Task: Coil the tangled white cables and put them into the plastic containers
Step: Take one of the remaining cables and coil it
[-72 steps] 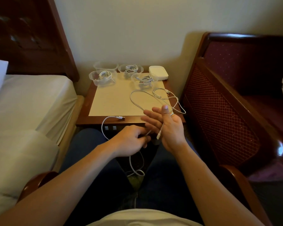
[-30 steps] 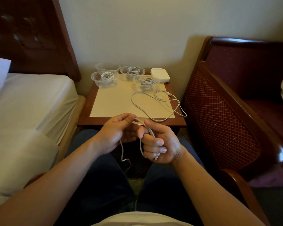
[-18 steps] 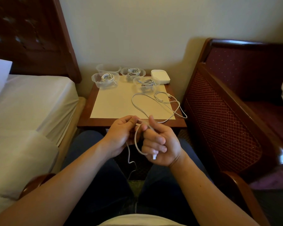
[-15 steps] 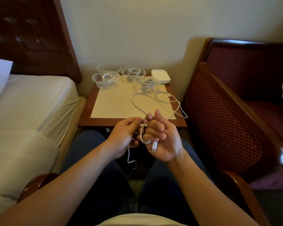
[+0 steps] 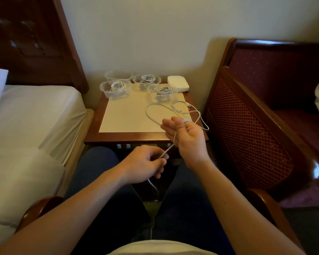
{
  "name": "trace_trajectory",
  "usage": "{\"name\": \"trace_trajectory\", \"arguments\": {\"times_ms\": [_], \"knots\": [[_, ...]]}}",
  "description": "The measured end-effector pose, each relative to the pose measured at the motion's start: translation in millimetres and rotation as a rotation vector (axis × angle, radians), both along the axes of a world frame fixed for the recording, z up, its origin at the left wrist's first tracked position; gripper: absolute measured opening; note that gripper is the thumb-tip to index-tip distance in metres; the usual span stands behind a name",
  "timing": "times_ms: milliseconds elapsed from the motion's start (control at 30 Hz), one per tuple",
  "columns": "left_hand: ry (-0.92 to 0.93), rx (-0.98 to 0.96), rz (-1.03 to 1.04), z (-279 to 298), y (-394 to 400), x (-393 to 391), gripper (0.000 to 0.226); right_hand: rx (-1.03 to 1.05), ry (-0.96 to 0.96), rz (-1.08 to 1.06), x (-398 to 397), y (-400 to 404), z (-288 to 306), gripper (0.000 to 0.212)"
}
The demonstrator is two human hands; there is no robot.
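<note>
Both hands' grip (image 5: 145, 162) on cable (image 5: 170, 147) (taut)

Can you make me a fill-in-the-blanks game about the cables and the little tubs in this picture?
1. On the table stand ____ clear plastic tubs.
2. Only ____ tub, the back left one, holds no cable.
3. The left hand pinches a white ____ that runs up to the right hand.
4. The white box sits at the table's back ____ corner.

Missing words: four; one; cable; right
</note>
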State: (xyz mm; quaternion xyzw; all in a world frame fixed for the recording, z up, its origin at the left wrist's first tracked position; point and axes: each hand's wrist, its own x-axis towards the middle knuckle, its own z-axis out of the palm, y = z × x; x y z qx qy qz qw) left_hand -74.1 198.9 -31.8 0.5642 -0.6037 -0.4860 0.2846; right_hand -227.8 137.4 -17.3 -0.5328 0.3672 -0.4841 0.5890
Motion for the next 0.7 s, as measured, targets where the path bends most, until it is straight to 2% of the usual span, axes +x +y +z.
{"name": "trace_trajectory", "arguments": {"times_ms": [100, 233, 267, 333, 400, 467, 500, 600, 700], "knots": [[-0.138, -0.081, -0.069, 11, -3, 7, 0.015, -0.143, 0.368, -0.03, 0, -2, -12, 0.025], [-0.194, -0.064, -0.175, 19, -4, 4, 0.017, -0.188, 0.551, -0.1, 7, -4, -14, 0.021], [-0.23, -0.098, -0.197, 20, -5, 6, 0.017, -0.229, 0.647, -0.1, 6, -4, -11, 0.024], [-0.341, -0.232, -0.216, 20, -9, 14, 0.015, -0.329, 0.918, -0.032, 2, -1, -6, 0.03], [-0.419, -0.374, -0.164, 22, -14, 23, 0.012, -0.322, 1.043, 0.147, -3, -1, -9, 0.029], [-0.373, -0.461, -0.076, 22, -20, 32, 0.009, -0.166, 0.969, 0.32, -8, 1, -11, 0.036], [-0.334, -0.496, -0.032, 20, -22, 36, 0.007, -0.027, 0.833, 0.352, -9, 2, -12, 0.044], [-0.225, -0.56, 0.082, 11, -28, 39, 0.005, 0.365, 0.236, 0.455, -7, 6, -11, 0.058], [0.203, -0.33, 0.215, 1, -25, 24, 0.015, 0.513, -0.237, 0.724, 0, 13, -8, 0.055]]}}
